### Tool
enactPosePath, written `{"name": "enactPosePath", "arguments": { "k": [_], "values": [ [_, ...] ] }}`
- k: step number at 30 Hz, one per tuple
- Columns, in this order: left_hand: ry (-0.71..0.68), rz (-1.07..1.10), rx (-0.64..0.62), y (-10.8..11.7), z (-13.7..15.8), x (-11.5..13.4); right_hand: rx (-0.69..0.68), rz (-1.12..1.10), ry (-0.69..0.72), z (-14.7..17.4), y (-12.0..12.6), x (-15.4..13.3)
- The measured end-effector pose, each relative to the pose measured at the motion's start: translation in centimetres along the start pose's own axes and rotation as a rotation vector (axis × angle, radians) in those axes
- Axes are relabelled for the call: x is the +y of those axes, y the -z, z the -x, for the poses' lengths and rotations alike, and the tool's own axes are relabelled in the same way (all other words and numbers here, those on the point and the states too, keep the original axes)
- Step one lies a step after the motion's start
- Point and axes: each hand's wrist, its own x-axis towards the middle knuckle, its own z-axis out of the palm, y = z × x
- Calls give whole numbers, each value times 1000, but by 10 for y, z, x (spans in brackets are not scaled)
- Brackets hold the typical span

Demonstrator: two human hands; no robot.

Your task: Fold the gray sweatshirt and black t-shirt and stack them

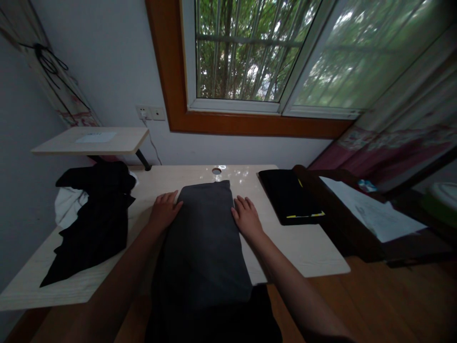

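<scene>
A dark grey folded piece of cloth [207, 233] stretches lengthwise across the table, and its near end hangs past the front edge toward my body. I cannot tell what kind of garment it is. At its upper left edge lies my left hand [164, 209], fingers stretched out and thumb at the cloth's border. My right hand [247, 216] rests at the opposite edge, fingers apart, with the thumb side at the fabric. Neither hand grips anything visible.
Rumpled black clothing [100, 224] and a white cloth [69, 205] lie on the table's [303, 247] left, below a raised shelf [93, 140]. A flat black stack with yellow marks [289, 197] lies to the right. Beyond it, papers [371, 207] rest on dark furniture. A window stands behind.
</scene>
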Motion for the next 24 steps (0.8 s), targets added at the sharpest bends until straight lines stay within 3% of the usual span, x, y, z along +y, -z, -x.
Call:
{"name": "enactPosePath", "arguments": {
  "k": [3, 7, 14, 19, 24],
  "values": [
    [46, 54, 0, 7, 2, 2, 41, -101, -48, 2, 7, 1],
    [136, 238, -148, 16, 2, 7, 48, -198, -123, 3, 14, -3],
    [263, 386, -338, 25, 2, 8, -241, -386, -182, 1, 18, -12],
    [230, 484, -251, 20, -1, 5, -196, -564, -212, -11, 11, -14],
    [271, 659, -113, 6, -24, -10, -156, -714, -252, -47, -4, -15]
  ]
}}
